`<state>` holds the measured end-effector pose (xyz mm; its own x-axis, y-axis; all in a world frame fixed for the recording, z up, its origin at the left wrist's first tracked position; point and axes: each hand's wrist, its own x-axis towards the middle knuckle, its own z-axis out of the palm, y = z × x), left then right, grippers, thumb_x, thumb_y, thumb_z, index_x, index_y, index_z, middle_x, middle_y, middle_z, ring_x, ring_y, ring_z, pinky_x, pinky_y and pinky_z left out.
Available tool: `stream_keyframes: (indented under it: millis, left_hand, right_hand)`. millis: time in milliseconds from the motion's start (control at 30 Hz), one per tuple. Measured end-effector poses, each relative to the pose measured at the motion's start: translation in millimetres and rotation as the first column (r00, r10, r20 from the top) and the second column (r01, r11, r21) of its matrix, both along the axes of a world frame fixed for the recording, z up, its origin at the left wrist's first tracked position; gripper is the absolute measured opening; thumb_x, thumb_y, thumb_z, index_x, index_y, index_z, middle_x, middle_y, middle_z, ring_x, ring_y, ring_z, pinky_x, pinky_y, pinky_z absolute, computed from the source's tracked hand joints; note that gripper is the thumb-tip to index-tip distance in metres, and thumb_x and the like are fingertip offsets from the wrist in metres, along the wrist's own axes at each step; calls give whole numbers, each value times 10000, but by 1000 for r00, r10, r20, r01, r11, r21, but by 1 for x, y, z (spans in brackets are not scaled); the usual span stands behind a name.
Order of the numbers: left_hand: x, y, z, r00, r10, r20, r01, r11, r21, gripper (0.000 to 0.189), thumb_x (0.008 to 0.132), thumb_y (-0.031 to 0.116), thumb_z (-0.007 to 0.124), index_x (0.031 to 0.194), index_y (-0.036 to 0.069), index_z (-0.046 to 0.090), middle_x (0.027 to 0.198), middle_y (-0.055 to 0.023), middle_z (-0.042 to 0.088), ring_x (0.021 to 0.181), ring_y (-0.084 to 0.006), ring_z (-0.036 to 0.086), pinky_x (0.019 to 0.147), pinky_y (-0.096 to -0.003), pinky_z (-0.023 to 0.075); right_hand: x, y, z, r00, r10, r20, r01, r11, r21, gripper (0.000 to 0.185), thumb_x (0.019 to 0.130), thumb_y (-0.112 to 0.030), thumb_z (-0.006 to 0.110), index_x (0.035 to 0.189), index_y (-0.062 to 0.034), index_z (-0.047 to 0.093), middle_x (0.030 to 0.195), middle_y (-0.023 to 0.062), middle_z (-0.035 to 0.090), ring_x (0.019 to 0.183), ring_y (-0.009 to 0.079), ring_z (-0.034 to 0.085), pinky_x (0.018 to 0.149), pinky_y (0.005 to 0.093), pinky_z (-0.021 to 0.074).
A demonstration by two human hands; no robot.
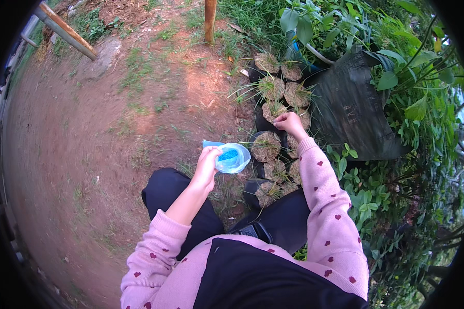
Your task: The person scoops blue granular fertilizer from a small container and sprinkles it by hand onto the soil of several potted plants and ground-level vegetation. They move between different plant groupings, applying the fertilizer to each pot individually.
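My left hand (207, 164) grips an opened plastic bag (237, 164) by its rim, and blue granules (228, 155) show inside. My right hand (290, 123), fingertips pinched together, is over the edge of a potted grassy seedling (273, 110); whether the fingers hold anything cannot be told. Several more black grow bags stand close together in rows, with light brown chaff-like mulch on top and thin green blades, among them one (266, 146) just right of the plastic bag and another (271, 88) farther up.
A large dark plastic sheet or sack (352, 112) lies right of the pots, beside dense leafy plants (371, 197). A wooden post (210, 21) stands at the top, and slanted poles (67, 33) at upper left. Bare reddish soil (81, 135) with grass tufts spreads on the left.
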<state>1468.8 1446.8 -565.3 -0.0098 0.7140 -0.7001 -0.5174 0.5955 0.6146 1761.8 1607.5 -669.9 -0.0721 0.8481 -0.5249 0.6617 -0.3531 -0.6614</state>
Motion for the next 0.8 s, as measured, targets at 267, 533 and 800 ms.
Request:
stream_keyframes:
  millis: [267,533,800]
  left_hand:
    - [-15,-6,-5,999,13,-42,-15,999,-40,156,826,159,524,975,130,488,960,-10,524,914,-126,510,803,-304,408]
    - [-16,-3,-4,998,21,-58,-23,999,-26,157,829,163,523,978,129,488,959,-10,521,898,-118,501,766,-294,402]
    - [-14,-1,-1,998,10,-64,-12,999,-33,152,830,169,523,972,130,487,952,-4,514,887,-115,496,731,-290,402]
  right_hand:
    - [-14,-6,-40,949,-8,316,-97,944,316,135,685,-106,707,810,-55,706,686,105,659,631,181,637,640,295,498]
    - [-25,0,-49,958,77,277,-196,881,431,168,678,-85,683,842,-52,701,755,159,656,719,273,648,700,345,496]
    - [-25,7,-42,792,134,596,-349,900,262,217,729,-134,593,910,-158,711,851,149,660,801,296,641,749,381,503]
